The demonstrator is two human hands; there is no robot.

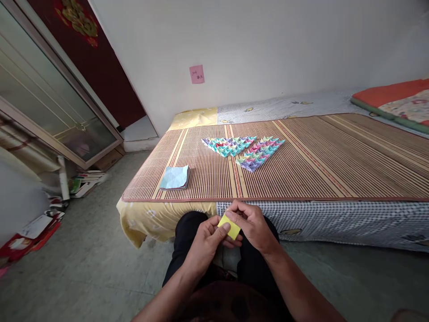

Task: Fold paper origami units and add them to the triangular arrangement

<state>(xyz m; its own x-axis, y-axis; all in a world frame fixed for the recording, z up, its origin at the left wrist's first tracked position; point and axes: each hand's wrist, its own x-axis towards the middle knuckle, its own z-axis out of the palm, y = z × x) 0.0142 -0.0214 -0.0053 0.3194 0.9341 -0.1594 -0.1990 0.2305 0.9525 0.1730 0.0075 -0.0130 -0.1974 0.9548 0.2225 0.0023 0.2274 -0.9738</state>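
The left hand (208,237) pinches a small yellow folded paper (234,231), its thumb lying flat on top and its fingers curled beneath. The right hand (254,225) closes thumb and bent fingers on the paper's far corner. The paper is thus between both hands, above the lap. Beyond them, on a striped mat (301,165), sit two clusters of folded paper, the left cluster (229,145) and the right cluster (260,153). Ahead and to the left of the hands lies a pale blue paper stack (174,177).
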